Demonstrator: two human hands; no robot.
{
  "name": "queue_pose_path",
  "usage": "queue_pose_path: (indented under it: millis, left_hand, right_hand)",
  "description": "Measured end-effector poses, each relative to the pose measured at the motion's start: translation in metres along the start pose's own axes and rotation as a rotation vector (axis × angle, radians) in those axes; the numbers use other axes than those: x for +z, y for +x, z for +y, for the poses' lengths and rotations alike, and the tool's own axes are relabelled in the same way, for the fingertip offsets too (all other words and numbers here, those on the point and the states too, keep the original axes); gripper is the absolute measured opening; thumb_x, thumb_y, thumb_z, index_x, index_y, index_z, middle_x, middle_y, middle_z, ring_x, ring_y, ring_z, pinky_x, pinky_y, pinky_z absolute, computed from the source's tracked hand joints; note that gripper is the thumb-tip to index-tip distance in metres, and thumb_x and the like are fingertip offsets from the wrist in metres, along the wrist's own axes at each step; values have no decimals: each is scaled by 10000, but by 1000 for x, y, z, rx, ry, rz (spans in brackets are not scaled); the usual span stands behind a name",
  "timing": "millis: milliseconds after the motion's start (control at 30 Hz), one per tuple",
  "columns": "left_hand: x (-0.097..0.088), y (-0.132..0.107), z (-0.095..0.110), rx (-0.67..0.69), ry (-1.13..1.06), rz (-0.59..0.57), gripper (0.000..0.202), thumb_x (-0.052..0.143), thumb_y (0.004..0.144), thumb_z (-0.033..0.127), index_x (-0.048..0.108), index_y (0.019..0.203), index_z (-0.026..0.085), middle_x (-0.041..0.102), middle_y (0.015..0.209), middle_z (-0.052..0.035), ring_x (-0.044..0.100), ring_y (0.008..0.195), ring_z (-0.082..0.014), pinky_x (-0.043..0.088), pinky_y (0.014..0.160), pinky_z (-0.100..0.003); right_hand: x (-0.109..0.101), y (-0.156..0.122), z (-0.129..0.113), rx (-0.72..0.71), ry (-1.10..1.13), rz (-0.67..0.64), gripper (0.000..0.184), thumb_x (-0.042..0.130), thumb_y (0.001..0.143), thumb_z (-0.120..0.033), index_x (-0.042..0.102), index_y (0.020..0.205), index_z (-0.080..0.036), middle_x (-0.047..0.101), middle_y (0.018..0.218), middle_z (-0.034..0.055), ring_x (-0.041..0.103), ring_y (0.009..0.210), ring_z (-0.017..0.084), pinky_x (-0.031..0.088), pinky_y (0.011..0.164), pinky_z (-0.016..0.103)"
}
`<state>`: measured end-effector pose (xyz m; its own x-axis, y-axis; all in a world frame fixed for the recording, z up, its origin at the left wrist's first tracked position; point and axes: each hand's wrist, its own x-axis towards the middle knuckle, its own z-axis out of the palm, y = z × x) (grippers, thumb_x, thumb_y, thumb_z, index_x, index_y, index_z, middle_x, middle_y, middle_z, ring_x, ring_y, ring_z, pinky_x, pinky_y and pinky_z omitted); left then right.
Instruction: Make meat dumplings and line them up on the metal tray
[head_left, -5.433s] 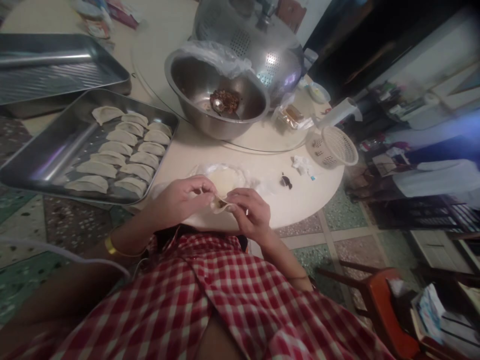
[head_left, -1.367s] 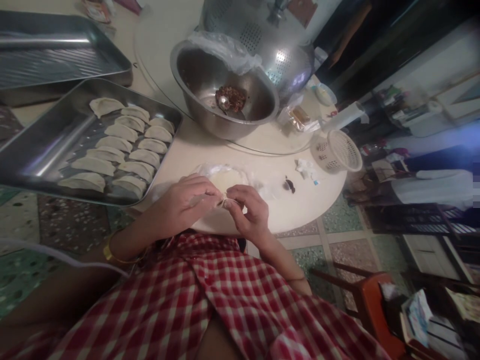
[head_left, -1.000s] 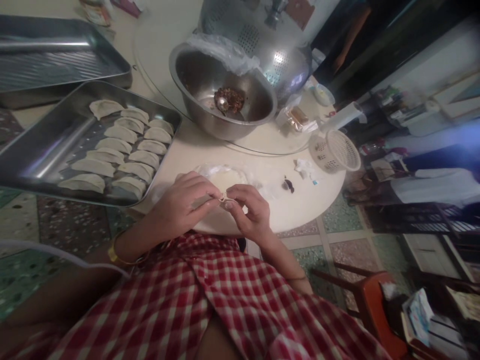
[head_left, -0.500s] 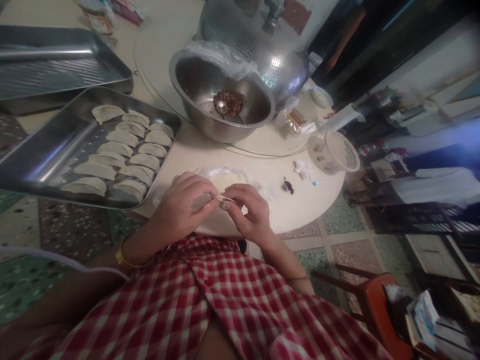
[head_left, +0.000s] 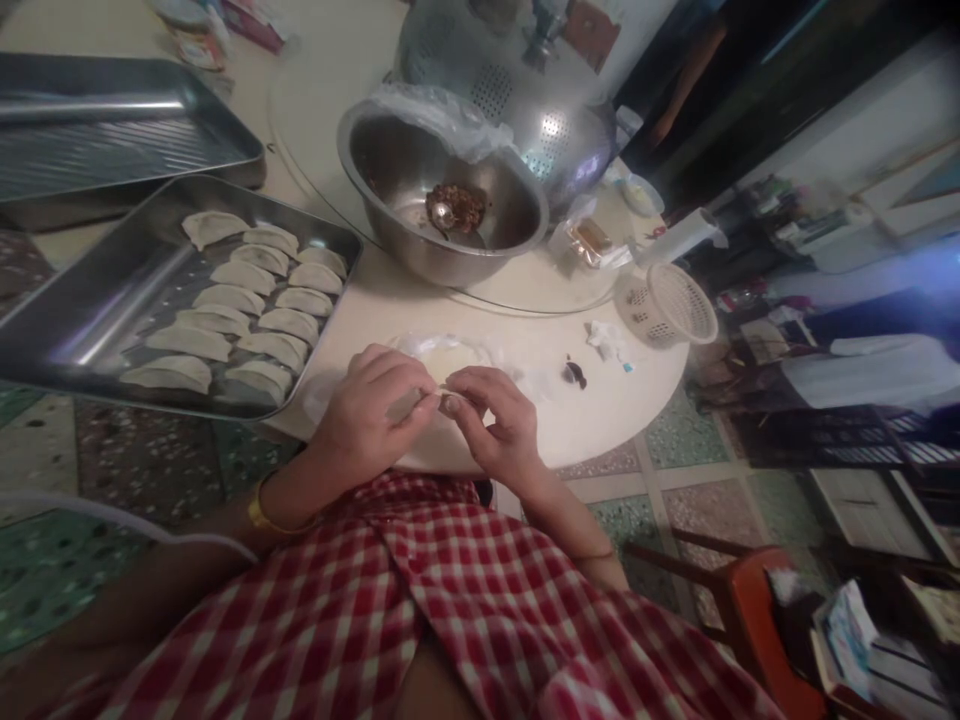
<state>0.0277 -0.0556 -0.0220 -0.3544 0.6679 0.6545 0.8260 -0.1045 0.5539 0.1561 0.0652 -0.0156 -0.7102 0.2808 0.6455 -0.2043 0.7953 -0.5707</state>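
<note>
Between the fingertips of both hands is a pale dumpling, mostly hidden by the fingers. My left hand pinches its left end, and my right hand pinches the right end. Just behind my hands, a stack of round dough wrappers lies on clear plastic. To the left stands a metal tray with rows of folded dumplings. Beyond my hands, a steel bowl holds a dark minced filling with a spoon in it.
A second metal tray sits behind the first. A large perforated steel vessel stands behind the bowl. On the right are a plastic basket, crumpled tissue and a dark scrap. An orange chair stands at lower right.
Both hands stay nearly in place, still pinching the dumpling. The right fingers have closed further over it, so less of its edge shows. My left wrist has shifted slightly right.
</note>
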Motion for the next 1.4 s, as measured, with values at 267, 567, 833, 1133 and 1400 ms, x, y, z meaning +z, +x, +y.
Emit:
queue_pose_path:
  millis: [267,567,833,1133,1400]
  left_hand:
    - [3,-6,-1,29,70,86,127,650,867,247,618,986,216,703,882,-31,621,818,-199,519,712,-349]
    - [9,-4,-3,-33,-33,87,36,615,880,241,651,882,242,707,842,-19,628,804,-195,522,735,-366]
    - [5,-14,-7,-162,-113,72,99,605,883,268,649,795,254,708,803,-14,643,768,-188,545,737,-365]
    - [25,-15,-6,-598,-728,-133,520,682,827,374,564,1318,249,664,1203,-68,666,835,-153,561,713,-284]
    - [44,2,9,-818,-1180,9,418,743,771,424,646,1101,187,723,907,-40,616,602,-97,496,528,-214]
  right_hand:
    - [-2,1,0,81,38,-4,94,585,928,-189,657,979,-219,731,925,50,692,916,161,612,734,304]
    - [-2,-1,0,139,106,-22,67,598,920,-188,633,973,-209,707,932,47,675,900,137,587,724,263]
    - [-3,-1,4,240,173,-25,63,599,921,-244,639,962,-221,691,942,44,659,858,129,557,627,230]
    - [-13,18,8,401,387,-221,195,617,918,-351,617,1072,-233,686,1054,43,660,945,142,569,770,268]
    - [-41,40,7,364,267,-257,390,463,970,-521,547,1218,-233,636,1203,70,635,990,152,567,822,307]
